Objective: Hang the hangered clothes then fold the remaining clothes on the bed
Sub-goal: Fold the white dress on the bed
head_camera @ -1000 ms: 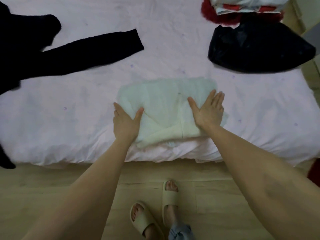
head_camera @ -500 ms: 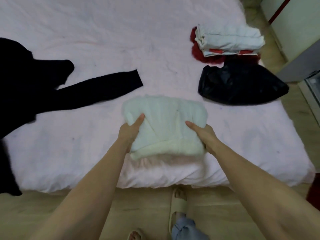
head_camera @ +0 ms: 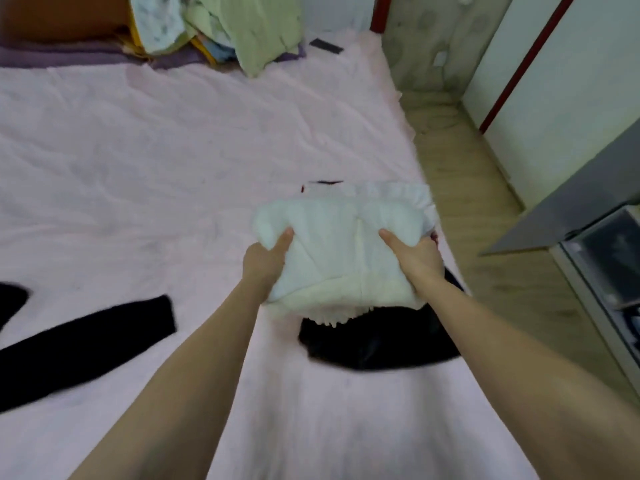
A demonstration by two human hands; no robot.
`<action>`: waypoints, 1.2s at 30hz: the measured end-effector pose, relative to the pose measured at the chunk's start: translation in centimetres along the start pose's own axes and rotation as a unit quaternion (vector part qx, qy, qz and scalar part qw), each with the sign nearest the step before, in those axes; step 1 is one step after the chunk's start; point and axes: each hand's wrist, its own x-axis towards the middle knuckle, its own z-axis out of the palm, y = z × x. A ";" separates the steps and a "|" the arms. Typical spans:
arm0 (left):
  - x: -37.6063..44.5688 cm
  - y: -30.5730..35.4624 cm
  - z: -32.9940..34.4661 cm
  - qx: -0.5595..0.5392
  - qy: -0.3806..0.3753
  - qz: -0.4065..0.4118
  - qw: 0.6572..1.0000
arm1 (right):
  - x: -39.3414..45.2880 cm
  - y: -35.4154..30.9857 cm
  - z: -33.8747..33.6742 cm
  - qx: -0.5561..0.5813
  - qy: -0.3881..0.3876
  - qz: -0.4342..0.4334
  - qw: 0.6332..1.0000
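The folded white garment (head_camera: 341, 251) is in both your hands, raised above the right part of the bed (head_camera: 145, 161), near its right edge. Your left hand (head_camera: 265, 259) takes it at the left side, thumb lying on top of the fabric and the other fingers hidden under it, so the grip there is closed on the cloth. Your right hand (head_camera: 415, 252) does the same on the right side: thumb on top, pointing inward, the remaining fingers tucked beneath. The garment looks thick and fluffy, with a ribbed hem along the near edge that sags a little between your wrists.

Right below and nearer to you than the bundle lies a black garment (head_camera: 374, 344) on the pink sheet, partly covered by the white one and by your right forearm. Just beyond the bundle's far edge you can make out a strip of other white fabric (head_camera: 391, 188); whether the bundle touches it cannot be told. A long black sleeve (head_camera: 86, 341) stretches across the sheet to your left, well apart from what you carry.

At the head of the bed there is a loose heap of pale green and patterned bedding (head_camera: 221, 26). To your right runs a wooden floor (head_camera: 485, 216), a white cabinet with a red edge (head_camera: 568, 84), and a grey unit (head_camera: 571, 206) close to the frame's edge.
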 end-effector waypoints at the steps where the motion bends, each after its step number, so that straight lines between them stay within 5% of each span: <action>1: 1.0 1.4 2.1 0.015 -0.006 0.012 1.000 | 2.5 -0.4 -1.1 -0.025 0.020 -0.002 0.999; 8: 13.5 8.6 14.0 0.074 0.036 0.041 0.996 | 20.0 -4.7 -4.4 -0.145 0.078 -0.059 0.984; 18: 20.9 5.1 19.4 0.205 0.140 0.073 0.966 | 28.7 0.0 1.5 -0.225 0.049 -0.085 0.969; 22: 20.0 4.8 20.5 0.400 0.229 0.305 0.834 | 29.2 1.8 3.4 -0.337 0.124 -0.286 0.888; 24: 19.3 5.6 21.4 0.445 0.167 0.356 0.804 | 29.7 2.1 4.0 -0.359 0.093 -0.371 0.852; 28: 19.2 4.1 23.2 0.514 0.033 0.207 0.832 | 30.1 3.4 4.1 -0.379 0.003 -0.352 0.856; 36: 22.2 -1.5 24.5 0.550 0.073 0.213 0.804 | 31.9 6.8 7.3 -0.405 0.010 -0.328 0.853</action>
